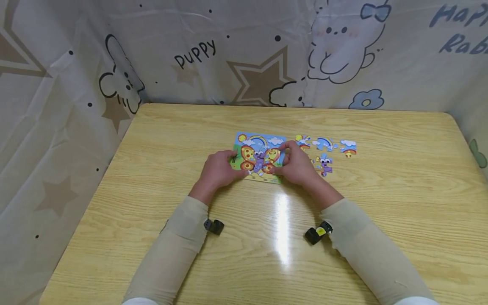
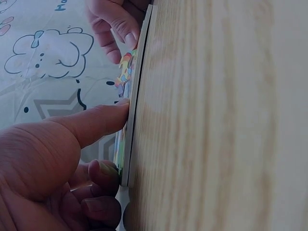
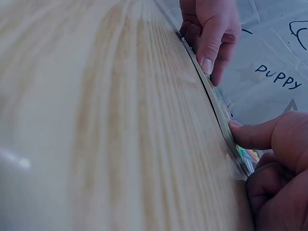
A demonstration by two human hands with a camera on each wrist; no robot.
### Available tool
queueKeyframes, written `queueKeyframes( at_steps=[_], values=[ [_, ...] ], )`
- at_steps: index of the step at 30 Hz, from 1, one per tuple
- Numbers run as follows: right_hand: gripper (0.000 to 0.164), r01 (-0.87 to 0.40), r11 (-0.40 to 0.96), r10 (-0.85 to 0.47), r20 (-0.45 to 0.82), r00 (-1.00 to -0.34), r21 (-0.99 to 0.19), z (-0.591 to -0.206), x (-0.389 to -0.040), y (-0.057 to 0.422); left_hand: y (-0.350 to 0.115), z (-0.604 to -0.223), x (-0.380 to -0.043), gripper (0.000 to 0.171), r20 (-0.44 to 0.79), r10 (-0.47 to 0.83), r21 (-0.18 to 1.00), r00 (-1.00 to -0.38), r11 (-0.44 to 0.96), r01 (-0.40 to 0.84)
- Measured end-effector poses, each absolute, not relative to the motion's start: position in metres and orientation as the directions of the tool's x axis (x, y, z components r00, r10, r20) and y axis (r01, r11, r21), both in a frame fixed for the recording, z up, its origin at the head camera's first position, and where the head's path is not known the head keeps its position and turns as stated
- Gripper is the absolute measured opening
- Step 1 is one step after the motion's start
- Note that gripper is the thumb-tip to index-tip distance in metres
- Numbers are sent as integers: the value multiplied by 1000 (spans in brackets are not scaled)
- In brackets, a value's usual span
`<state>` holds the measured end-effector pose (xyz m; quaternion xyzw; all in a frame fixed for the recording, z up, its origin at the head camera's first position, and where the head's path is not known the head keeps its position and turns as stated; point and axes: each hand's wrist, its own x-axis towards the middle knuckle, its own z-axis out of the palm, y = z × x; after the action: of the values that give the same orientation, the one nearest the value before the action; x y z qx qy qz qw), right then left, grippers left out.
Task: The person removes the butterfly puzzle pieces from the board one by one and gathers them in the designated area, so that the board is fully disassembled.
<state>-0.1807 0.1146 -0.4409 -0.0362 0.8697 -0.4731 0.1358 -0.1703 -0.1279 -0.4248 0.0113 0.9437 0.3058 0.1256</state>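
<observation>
A butterfly jigsaw puzzle board (image 1: 267, 179) lies on the wooden table, its printed face up. My left hand (image 1: 220, 168) grips its left side; in the left wrist view the thumb (image 2: 103, 122) presses the face while the other fingers curl at the edge. On the opposite side my right hand (image 1: 299, 166) holds the board, thumb at the near right part and forefinger farther up. Loose puzzle pieces lie just beyond the right hand: a rainbow piece (image 1: 325, 144), a cloud piece (image 1: 347, 146), a sun piece (image 1: 303, 140) and a butterfly-face piece (image 1: 325, 163). The right hand partly hides others.
The wooden table (image 1: 160, 203) reaches back to a cloth backdrop (image 1: 183, 25) printed with cartoon animals and stars. Each sleeve carries a small black wrist camera, the left one (image 1: 214, 226) and the right one (image 1: 318, 232). A light reflection shines on the tabletop between the forearms.
</observation>
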Motion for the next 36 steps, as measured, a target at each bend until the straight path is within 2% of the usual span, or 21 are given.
queueKeyframes(
  at_steps=[20, 26, 36],
  values=[
    [60, 56, 562, -193, -196, -961, -825, -440, -180, 116, -128, -425, -170, 76, -241, 96, 582, -966, 811, -64],
    [54, 35, 566, -206, -182, -961, -823, -442, -181, 115, -128, -425, -170, 75, -237, 106, 586, -966, 809, -55],
    [56, 45, 538, -184, -169, -968, -841, -442, -179, 113, -129, -425, -170, 76, -238, 106, 575, -965, 816, -52]
  ],
)
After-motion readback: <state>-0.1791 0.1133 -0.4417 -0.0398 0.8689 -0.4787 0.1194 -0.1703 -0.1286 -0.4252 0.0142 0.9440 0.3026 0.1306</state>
